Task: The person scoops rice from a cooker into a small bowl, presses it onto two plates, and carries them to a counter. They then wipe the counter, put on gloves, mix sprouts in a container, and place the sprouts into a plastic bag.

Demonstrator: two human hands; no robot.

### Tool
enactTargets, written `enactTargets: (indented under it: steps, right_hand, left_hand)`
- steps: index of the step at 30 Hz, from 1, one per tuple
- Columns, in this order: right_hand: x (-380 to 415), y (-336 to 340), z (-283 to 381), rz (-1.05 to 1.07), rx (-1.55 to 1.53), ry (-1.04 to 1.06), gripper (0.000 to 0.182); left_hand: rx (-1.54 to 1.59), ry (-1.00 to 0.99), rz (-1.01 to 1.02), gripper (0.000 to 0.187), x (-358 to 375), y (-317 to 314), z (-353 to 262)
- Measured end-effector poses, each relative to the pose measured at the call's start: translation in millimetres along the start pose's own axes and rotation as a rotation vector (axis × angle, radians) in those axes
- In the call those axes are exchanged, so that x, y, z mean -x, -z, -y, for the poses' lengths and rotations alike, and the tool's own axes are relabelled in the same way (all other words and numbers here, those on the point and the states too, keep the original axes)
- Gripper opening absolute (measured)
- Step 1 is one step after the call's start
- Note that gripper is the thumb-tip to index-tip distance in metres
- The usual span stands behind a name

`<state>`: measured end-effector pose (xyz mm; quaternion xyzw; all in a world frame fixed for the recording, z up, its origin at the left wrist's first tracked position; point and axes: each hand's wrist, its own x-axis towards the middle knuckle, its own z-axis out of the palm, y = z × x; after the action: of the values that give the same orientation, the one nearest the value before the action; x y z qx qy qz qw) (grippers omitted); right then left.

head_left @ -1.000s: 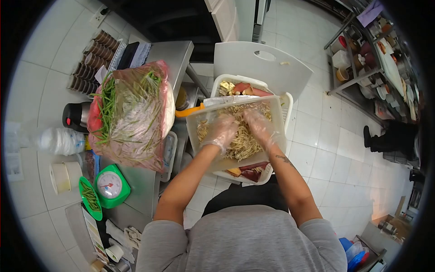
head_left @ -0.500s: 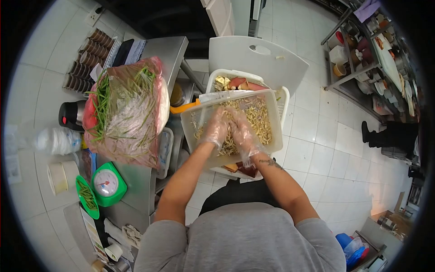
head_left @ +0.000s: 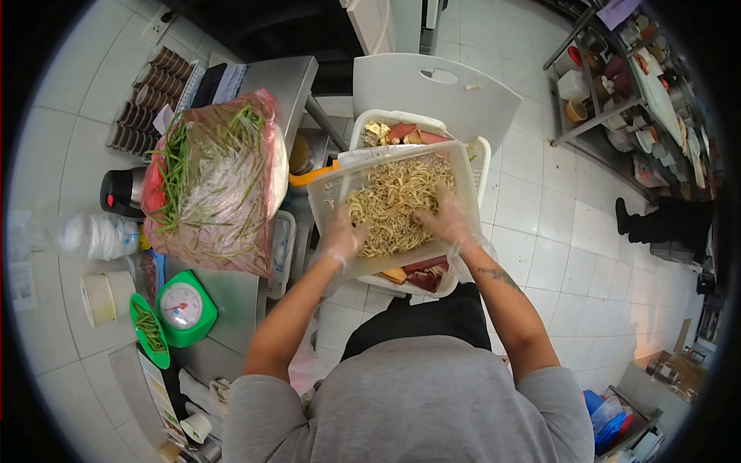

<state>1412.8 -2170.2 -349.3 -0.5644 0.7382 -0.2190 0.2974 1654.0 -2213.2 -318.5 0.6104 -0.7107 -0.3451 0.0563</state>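
Tub: pale, translucent container (head_left: pixel 330 194), set at a slant; heap of thin pale strips (head_left: pixel 397 202) in the middle of its floor. Left hand (head_left: pixel 344 234) inside the left wall, fingers spread, thumb apart, at the heap's edge. Right hand (head_left: pixel 444 221) against the heap's right side, fingers and thumb spread. Cannot tell whether strips are caught between fingers. Both in clear plastic gloves. Bare tub floor shows at the far left corner; little room between right hand and right wall.

Under the tub, white basket (head_left: pixel 485 171), its edge showing to the right; reddish pieces (head_left: pixel 427 275) at the near side. White chair back (head_left: pixel 482 96) beyond. Orange handle (head_left: pixel 312 177) by the far left corner.

Left: steel table (head_left: pixel 235 305) with pink bag (head_left: pixel 224 174) of green stalks, green scale (head_left: pixel 187 312), green dish (head_left: pixel 151 332). Right: wide stretch of tiled floor (head_left: pixel 540 231), then loaded rack (head_left: pixel 594 127); 1 other person's dark-clad leg (head_left: pixel 656 222) near it.

Against 0.5 s ago: hands, then together mid-tub, are now apart; strips sit more gathered.
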Motion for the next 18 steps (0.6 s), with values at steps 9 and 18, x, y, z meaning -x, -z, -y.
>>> enactTargets:
  steps: [9,18]
  right_hand:
    - [36,-34,48,0.154,-0.304,-0.147,0.074]
    - [13,-28,100,0.169,-0.369,-0.205,0.051]
  left_hand:
    - [0.130,0.003,-0.020,0.049,3,-105,7]
    - [0.458,0.051,-0.228,0.033,6,-4,-30]
